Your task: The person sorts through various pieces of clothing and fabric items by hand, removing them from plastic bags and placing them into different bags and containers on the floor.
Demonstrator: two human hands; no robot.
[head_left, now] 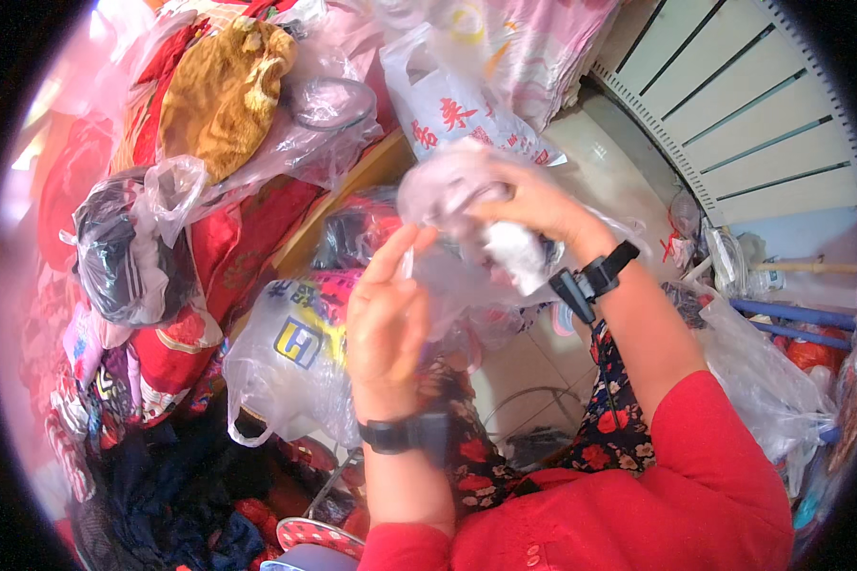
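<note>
My right hand (533, 205) is closed on a pale pinkish-grey soft bundle (438, 190), its outline smeared by motion. A bright white piece (516, 252) hangs below that hand, too blurred to tell its kind. To the left, my left hand (388, 324) is raised with its fingers partly stretched and apart, holding nothing I can see. Its fingertips come near the bundle's lower edge. Beside my left wrist is a clear plastic bag (286, 366) with yellow and blue printing. Thin clear plastic (467, 305) lies behind and below both hands.
A white bag with red print (462, 114) is beyond my hands. On the left are red bedding (224, 247), a brown cloth (227, 95) and a bagged dark bundle (124, 252). Clear bags (767, 366) and blue rails (790, 312) are at right, below a white slatted panel (733, 95).
</note>
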